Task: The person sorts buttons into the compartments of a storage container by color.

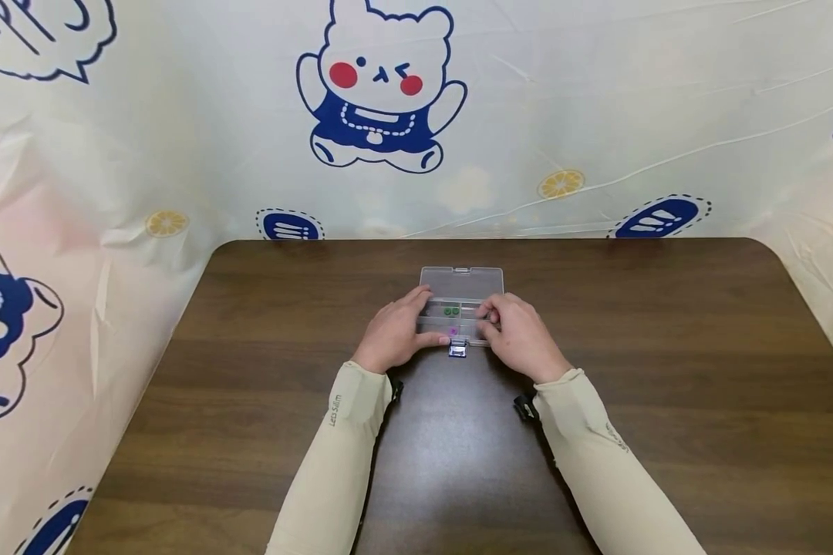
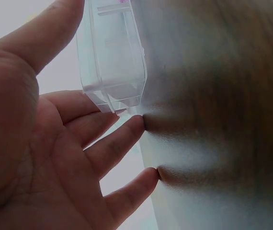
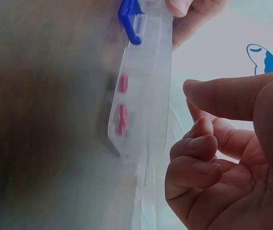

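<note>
A clear divided plastic box lies on the table with its lid folded back and a blue clasp at its front. My left hand holds its left side, thumb along the front edge and fingers toward the back. Two small green round pieces and a small magenta piece sit in left compartments. Over the right compartments hovers my right hand, fingers bent, thumb and index apart in the head view. Nothing shows between them. Small pink-red pieces lie beneath, inside the box.
The brown wooden table has rounded far corners. A pale patterned curtain hangs close behind it and along both sides. Dark wrist straps show at the sleeve cuffs.
</note>
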Available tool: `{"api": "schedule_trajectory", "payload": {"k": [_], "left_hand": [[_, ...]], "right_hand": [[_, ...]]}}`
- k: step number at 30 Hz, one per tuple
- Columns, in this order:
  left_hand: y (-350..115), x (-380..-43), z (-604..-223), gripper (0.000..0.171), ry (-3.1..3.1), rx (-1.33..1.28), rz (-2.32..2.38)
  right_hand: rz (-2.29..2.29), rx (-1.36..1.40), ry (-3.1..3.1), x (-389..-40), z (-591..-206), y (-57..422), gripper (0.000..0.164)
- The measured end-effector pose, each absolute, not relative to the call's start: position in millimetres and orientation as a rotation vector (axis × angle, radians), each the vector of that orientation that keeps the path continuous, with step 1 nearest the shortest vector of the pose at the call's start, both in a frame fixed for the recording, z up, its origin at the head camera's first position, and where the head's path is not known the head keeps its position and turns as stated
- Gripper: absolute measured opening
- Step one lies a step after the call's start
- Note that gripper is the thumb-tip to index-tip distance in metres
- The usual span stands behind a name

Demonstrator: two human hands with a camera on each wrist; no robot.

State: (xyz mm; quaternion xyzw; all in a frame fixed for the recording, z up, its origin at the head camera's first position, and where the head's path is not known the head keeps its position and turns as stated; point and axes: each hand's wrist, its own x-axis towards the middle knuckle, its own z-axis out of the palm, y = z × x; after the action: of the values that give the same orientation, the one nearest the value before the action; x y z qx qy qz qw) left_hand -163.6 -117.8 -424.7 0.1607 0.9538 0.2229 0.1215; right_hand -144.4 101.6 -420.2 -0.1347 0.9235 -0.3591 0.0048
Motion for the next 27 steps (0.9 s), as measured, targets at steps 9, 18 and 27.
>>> {"api": "schedule_trajectory", "payload": {"k": [9,18,27], "left_hand": [[-118.1,-162.2,-427.1,0.088,2.774,0.456,0.647],[-117.1,-163.8,-426.9,0.088,2.767,0.444,0.638],[-117.3,-163.7,-426.2,0.088,2.772,0.46,0.642]], "right_hand": [[-1.105,-0.401,2.904,-138.5,-423.3,112.3,0.004],[-1.135,-0.364,2.924,-130.9,-424.5,126.0,0.004],[-1.123,-0.275,2.926,-122.5,-423.9,145.0,0.005]]}}
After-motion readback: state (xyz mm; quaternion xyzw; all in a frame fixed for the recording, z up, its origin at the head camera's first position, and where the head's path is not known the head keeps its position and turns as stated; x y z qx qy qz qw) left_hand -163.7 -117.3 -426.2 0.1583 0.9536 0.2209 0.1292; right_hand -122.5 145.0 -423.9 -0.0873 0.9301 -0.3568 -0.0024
